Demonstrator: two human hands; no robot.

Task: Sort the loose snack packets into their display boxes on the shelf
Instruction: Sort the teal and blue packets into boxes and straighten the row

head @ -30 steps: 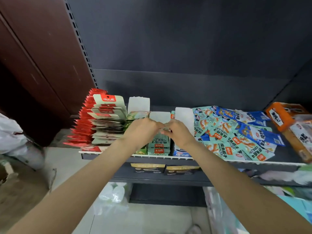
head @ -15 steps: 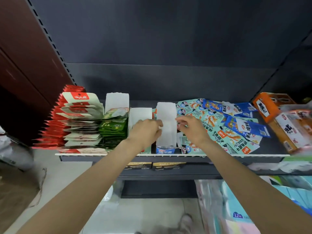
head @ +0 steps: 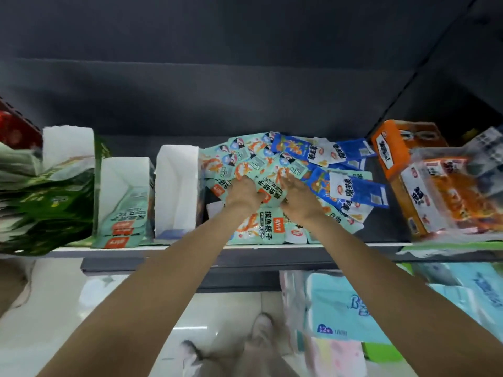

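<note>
A heap of loose teal snack packets (head: 253, 229) lies on the shelf (head: 174, 247), mixed on its right side with blue packets (head: 356, 193). My left hand (head: 243, 194) curls its fingers into the heap and grips a teal packet (head: 269, 195). My right hand (head: 298, 200) lies beside it, fingers stretched out flat on the same packets. Left of the heap stand two open display boxes: a teal one (head: 123, 202) holding teal packets and a white-lined one (head: 177, 191) that looks nearly empty.
Green packets (head: 46, 205) fill a box at far left, with red packets (head: 13, 129) behind. An orange box (head: 392, 148) and a clear-wrapped orange pack (head: 449, 200) sit at right. Tissue packs (head: 340, 308) are stacked below the shelf. My feet show on the floor.
Both hands left the display boxes and moved right onto the loose teal heap. The view shifted right and closer to the shelf.
</note>
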